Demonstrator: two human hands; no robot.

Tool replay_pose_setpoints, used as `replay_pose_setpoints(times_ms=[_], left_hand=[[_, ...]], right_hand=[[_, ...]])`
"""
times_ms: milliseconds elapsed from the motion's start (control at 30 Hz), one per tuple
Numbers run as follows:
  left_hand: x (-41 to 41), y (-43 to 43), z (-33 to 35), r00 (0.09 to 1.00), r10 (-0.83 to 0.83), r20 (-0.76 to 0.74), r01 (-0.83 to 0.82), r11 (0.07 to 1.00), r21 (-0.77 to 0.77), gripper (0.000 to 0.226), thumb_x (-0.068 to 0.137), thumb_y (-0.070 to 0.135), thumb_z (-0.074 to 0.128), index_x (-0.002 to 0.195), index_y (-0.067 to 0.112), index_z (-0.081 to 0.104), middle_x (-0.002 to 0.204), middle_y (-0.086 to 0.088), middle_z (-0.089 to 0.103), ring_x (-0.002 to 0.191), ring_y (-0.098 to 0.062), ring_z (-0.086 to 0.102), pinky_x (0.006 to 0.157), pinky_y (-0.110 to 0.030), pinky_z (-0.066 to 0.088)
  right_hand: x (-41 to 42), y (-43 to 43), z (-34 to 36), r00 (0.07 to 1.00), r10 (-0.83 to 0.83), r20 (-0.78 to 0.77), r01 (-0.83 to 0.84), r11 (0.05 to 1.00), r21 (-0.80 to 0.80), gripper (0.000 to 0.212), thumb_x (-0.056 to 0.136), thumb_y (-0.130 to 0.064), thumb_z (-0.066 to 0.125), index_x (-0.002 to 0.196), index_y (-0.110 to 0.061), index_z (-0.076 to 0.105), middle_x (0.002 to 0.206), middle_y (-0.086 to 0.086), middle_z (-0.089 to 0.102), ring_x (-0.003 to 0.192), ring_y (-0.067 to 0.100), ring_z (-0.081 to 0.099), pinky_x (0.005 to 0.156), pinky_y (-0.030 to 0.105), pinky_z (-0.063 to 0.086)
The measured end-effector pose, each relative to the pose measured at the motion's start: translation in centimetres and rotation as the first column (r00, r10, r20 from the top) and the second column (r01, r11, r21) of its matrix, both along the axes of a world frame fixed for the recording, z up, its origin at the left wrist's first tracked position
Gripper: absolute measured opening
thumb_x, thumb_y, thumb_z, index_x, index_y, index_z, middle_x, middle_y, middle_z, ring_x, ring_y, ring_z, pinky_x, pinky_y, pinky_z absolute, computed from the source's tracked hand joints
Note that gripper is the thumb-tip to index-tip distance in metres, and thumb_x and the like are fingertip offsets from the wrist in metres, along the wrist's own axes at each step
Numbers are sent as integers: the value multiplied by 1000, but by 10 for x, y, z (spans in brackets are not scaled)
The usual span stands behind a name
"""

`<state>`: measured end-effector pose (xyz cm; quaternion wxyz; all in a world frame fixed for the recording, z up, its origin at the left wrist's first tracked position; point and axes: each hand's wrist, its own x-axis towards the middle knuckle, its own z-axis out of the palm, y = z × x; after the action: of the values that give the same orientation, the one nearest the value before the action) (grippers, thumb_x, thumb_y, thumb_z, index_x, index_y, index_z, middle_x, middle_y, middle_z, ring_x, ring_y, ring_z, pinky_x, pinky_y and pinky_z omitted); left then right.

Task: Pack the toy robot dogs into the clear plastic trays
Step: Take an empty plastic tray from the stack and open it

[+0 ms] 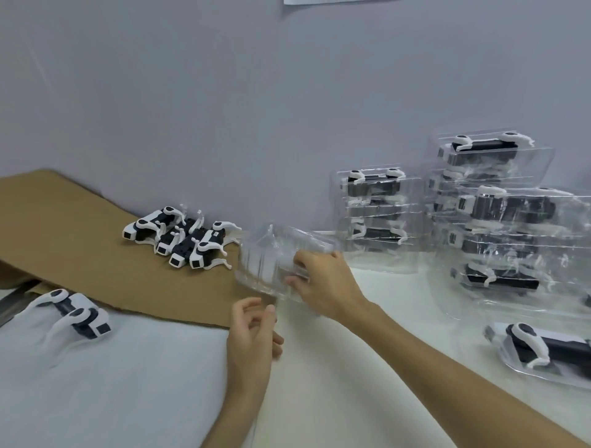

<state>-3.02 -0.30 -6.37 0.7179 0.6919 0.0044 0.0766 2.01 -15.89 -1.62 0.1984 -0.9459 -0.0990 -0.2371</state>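
My left hand (pixel 252 332) hung loosely curled at lower centre, holding nothing. Just above it, my right hand (pixel 323 281) gripped a clear tray (pixel 271 255). Farther left, toy dogs (pixel 182 243) lay clustered on cardboard (pixel 64 224).

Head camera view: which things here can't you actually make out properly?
All in the head view.
Clear trays gripped by the right hand: transparent and blurred, so their number is uncountable.
Packed stacks: glare and overlapping plastic hide how many dogs.
Packed dog, lower right: cut off by the frame edge.
Sheet on wall: cut off at top.
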Motion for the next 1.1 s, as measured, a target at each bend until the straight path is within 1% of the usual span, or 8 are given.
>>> replay_pose_setpoints(times_ms=[167,267,333,500,633,800,1000,1100], left_hand=[[-11,-5,15,995,-95,-10,91,978,-190,49,78,46,82,96,9,54,72,1,64,60,-13,61,54,-27,49],[-20,-4,27,979,-122,162,158,961,-229,45,71,43,82,99,13,62,77,-4,63,54,-13,50,49,-23,45],[-23,-2,33,943,-201,263,229,970,-78,37,71,50,77,94,23,71,72,-3,57,56,-11,46,51,-20,41],[-31,-5,33,882,-355,310,318,934,162,34,77,53,70,78,20,74,67,5,52,62,-6,47,59,-15,39],[-29,-8,28,872,-397,286,370,917,147,34,78,52,68,74,18,71,73,10,51,65,-8,46,61,-25,38],[-22,-2,32,869,-434,238,414,901,131,34,76,51,69,77,17,73,63,8,47,58,-6,41,54,-14,36],[-19,1,33,860,-480,172,472,877,90,29,83,43,69,83,14,72,66,-1,47,62,-12,40,56,-17,35],[-20,0,33,849,-504,159,499,864,72,35,78,51,68,88,18,75,74,-10,47,66,-17,40,57,-19,35]], right_hand=[[-70,7,3,993,98,73,-120,877,466,25,90,-31,69,76,-17,54,61,-9,47,60,10,43,58,19,32],[-102,5,-4,984,164,64,-155,636,756,14,90,-34,65,85,-21,62,72,-8,61,66,5,54,64,19,42],[-119,-1,-16,971,237,42,-153,477,865,10,94,-32,64,94,-22,66,84,-5,70,79,10,64,72,25,50],[-135,-4,-36,981,195,10,-79,352,933,26,80,-28,79,104,-25,69,102,-3,76,97,13,71,79,20,54],[-133,-6,-34,986,165,5,-66,369,927,24,78,-26,81,100,-31,74,97,-3,78,92,14,73,77,21,55],[-132,-13,-31,980,201,19,-97,386,917,21,88,-11,75,89,-32,78,88,-8,78,84,5,73,73,13,51],[-129,-21,-34,969,247,-1,-81,322,943,8,83,-9,78,90,-7,75,88,2,78,82,13,74,72,16,52],[-127,-24,-34,973,229,-40,-16,237,971,42,64,-25,87,86,2,62,89,13,78,85,22,74,80,30,54]])
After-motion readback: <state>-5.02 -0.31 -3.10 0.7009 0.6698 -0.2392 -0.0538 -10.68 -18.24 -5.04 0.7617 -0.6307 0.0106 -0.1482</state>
